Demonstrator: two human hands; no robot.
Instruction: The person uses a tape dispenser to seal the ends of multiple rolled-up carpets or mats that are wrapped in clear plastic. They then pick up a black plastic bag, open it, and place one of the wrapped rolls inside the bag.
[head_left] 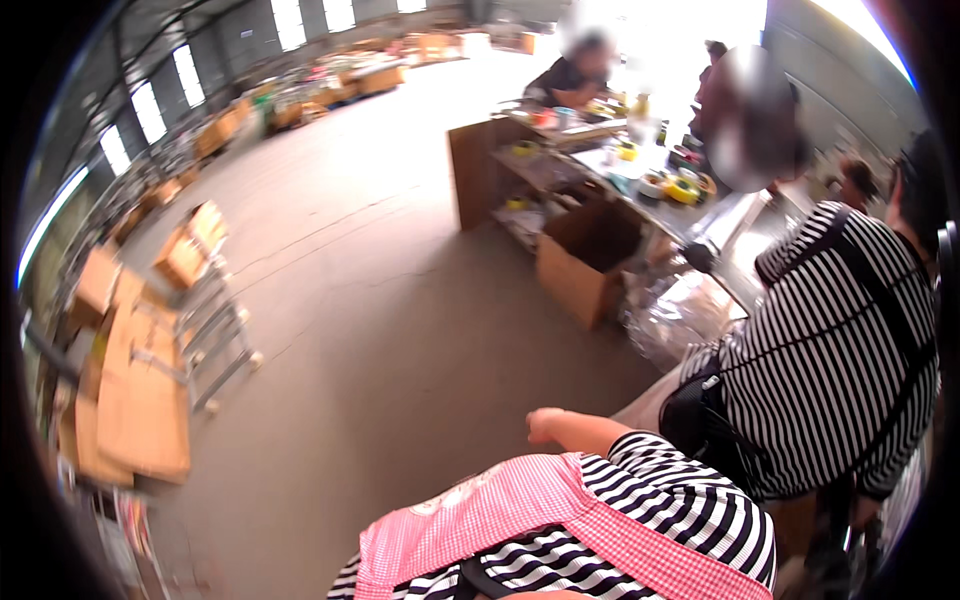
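Observation:
My right hand (545, 425) reaches forward over the floor from my striped sleeve. It looks small and blurred, so the set of its fingers does not show clearly. Nothing can be made out in it, and it touches no table or box. My left hand is outside the picture. A pink checked apron (480, 500) covers my front. Beyond my right arm, the nearest things are a black waist bag (697, 425) on a person in a striped shirt (830, 350) and a bundle of clear plastic (680, 315).
An open cardboard box (575, 275) stands beside a worktable (700, 215) with several tape rolls (682, 190). Other people are around the table. At left, a metal cart (220, 335) stands near flat cardboard (145, 390). Stacked boxes (380, 78) line the far side. Concrete floor (340, 290) stretches between.

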